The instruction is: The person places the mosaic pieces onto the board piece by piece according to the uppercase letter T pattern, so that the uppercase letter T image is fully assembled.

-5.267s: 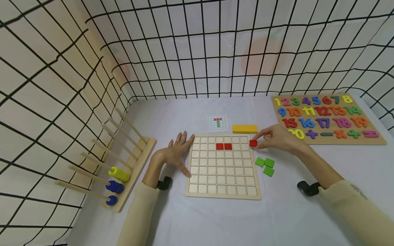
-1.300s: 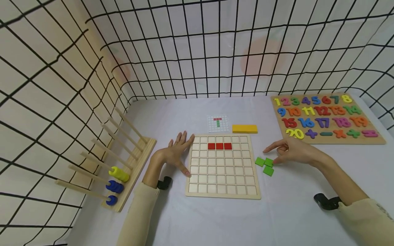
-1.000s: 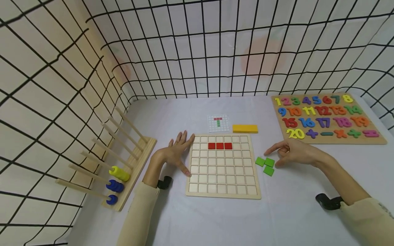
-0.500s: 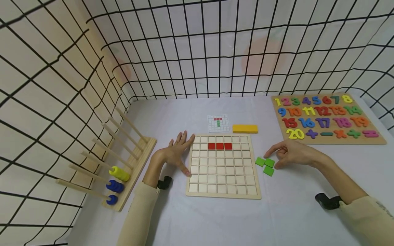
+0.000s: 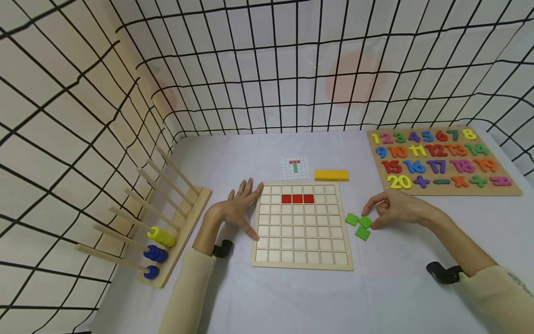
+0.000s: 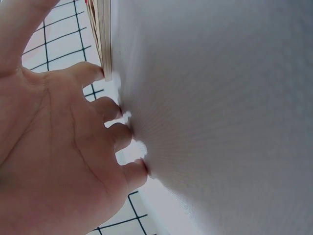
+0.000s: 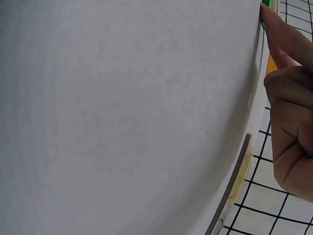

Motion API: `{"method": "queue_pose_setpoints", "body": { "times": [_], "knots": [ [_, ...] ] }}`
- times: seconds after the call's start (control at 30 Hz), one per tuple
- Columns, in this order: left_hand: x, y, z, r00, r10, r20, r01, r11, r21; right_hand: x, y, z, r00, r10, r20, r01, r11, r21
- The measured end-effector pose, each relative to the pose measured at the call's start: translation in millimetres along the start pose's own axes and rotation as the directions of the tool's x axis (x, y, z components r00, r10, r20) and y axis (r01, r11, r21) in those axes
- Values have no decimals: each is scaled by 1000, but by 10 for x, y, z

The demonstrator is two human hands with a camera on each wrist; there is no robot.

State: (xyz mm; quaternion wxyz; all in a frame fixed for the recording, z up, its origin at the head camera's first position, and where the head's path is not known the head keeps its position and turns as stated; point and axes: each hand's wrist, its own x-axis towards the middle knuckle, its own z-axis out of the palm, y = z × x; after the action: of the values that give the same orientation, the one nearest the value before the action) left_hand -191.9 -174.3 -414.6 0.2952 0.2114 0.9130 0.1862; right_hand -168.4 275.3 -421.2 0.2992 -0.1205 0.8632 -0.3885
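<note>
In the head view, my left hand (image 5: 238,208) lies spread at the left side of a wooden grid board (image 5: 302,264), thumb and index fingertip at its edge. Three red tiles (image 5: 297,199) sit in a row in the board's second row of cells. Right of the board, my right hand (image 5: 394,207) pinches one green tile (image 5: 365,222) between thumb and index finger, the other fingers curled in. Two more green tiles (image 5: 352,219) lie close beside it. The right wrist view shows the fingertips at a green tile (image 7: 265,14), mostly cut off by the frame.
Behind the board lie a pattern card (image 5: 295,168) with a red and green T and a yellow bar (image 5: 331,175). A number puzzle board (image 5: 446,162) lies at the back right. On the left stands a peg abacus (image 5: 183,236). Black wire mesh (image 5: 271,69) encloses the table.
A third red tile has joined the row on the board. My right hand has moved from there to the green tiles and closed on one, nudging the front one slightly. The left hand has stayed.
</note>
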Motion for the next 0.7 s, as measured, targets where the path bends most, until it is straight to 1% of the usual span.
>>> {"method": "queue_pose_setpoints", "body": {
  "times": [0.33, 0.53, 0.6, 0.7],
  "knots": [
    [5, 1, -4, 1000, 1, -3, -1, 1000, 6, -2, 10, 12, 999, 22, -33, -24, 999, -40],
    [19, -7, 3, 1000, -3, -6, 4, 1000, 7, -21, -8, -29, 995, 7, -103, -9, 1000, -22],
    [18, -8, 4, 1000, -4, -5, 4, 1000, 6, -14, -45, -39, 991, -5, -131, 2, 1000, -23],
    [18, -9, 5, 1000, -2, -6, 2, 1000, 2, 14, -140, -35, 984, -3, -178, -5, 999, -40]
  ]
}}
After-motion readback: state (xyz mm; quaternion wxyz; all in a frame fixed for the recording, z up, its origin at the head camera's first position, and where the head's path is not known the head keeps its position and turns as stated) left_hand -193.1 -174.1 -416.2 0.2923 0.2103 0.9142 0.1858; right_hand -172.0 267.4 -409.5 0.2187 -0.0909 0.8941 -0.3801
